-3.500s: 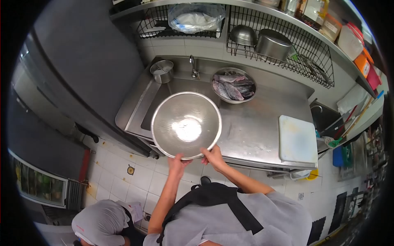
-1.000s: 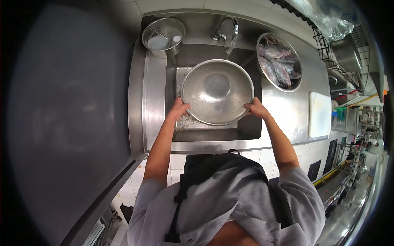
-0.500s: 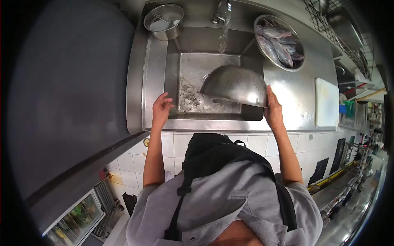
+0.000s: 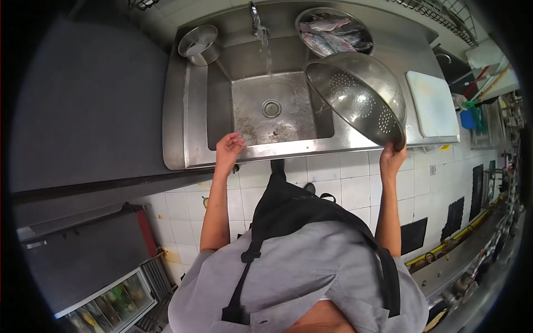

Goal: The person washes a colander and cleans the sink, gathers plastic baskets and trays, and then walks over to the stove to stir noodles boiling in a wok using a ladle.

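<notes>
My right hand (image 4: 393, 160) grips the rim of a large metal colander (image 4: 369, 91), tilted on its side over the counter to the right of the sink. Its perforated inside faces the sink. Over the front left edge of the steel sink (image 4: 216, 119) is my left hand (image 4: 229, 149), holding nothing, its fingers loosely curled and apart. Water runs from the faucet (image 4: 255, 19) into the basin, where dark bits of debris (image 4: 247, 129) lie left of the drain (image 4: 271, 108).
Behind the colander stands a metal bowl of several whole fish (image 4: 333, 39). A white cutting board (image 4: 430, 102) lies on the right of the counter. At the back left corner is a metal pot (image 4: 202, 47) with a handle or utensil across it. A wire rack (image 4: 444, 19) hangs at upper right.
The colander has moved from over the basin to the right, onto the counter side, and turned so its holes show. The drain is now uncovered. My view has shifted.
</notes>
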The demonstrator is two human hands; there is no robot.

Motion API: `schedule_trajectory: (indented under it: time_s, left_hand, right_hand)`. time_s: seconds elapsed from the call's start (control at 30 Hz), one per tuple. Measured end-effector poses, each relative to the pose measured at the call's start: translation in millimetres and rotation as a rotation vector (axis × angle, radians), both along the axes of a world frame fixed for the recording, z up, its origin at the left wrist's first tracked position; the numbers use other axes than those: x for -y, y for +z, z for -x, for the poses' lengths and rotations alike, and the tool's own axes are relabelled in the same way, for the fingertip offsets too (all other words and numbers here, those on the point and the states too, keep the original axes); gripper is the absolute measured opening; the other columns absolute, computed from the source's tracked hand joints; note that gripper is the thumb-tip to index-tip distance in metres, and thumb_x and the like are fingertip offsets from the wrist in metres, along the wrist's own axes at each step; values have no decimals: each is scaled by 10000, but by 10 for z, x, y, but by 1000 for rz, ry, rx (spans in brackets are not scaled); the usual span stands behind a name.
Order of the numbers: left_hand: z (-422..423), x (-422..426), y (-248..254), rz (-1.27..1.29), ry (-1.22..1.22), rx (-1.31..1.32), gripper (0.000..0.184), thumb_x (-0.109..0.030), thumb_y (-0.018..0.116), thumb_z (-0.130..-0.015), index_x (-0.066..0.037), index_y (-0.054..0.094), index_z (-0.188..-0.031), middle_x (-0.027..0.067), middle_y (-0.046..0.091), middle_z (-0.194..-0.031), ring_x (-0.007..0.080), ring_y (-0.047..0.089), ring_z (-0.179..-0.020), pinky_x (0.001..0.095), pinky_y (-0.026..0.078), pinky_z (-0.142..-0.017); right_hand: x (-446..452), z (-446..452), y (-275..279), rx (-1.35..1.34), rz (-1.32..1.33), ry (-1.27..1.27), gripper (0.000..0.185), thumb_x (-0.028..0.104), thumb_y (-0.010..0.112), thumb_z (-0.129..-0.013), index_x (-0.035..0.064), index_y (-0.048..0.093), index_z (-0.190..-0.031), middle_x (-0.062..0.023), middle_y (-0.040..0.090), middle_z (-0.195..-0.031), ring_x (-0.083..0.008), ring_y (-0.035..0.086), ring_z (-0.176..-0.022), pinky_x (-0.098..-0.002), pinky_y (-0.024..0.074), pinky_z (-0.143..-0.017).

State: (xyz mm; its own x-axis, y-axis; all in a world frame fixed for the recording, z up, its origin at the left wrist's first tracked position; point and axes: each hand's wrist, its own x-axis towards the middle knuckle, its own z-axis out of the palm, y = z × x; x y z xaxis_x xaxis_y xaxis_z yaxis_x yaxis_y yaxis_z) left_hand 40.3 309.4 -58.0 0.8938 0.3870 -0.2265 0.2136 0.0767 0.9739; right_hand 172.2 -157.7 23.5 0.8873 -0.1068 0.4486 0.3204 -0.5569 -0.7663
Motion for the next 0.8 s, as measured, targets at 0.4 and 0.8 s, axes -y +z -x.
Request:
schedule_trajectory:
  time_s: [0.4, 0.8]
  left_hand:
    - [-1949, -323, 60, 267, 55, -110, 186, -68, 663, -859, -13, 639, -1035, 111, 710, -919, 171, 692, -761, 244, 492, -599]
    - [-3203, 608, -389, 357, -288, -158, 163, -120, 594, -926, -52, 637, -1067, 90, 696, -909, 169, 682, -766, 292, 519, -649]
  right_hand:
    - [254, 109, -346, -280, -782, -287, 270, 17, 566, -849, -96, 525, -1091, -172, 614, -1026, -209, 619, -844, -373, 540, -713]
    - [555, 222, -369, -333, -1183, -445, 382, -29, 523, -818, -170, 441, -1164, -224, 544, -1170, -343, 613, -1025, -501, 551, -886]
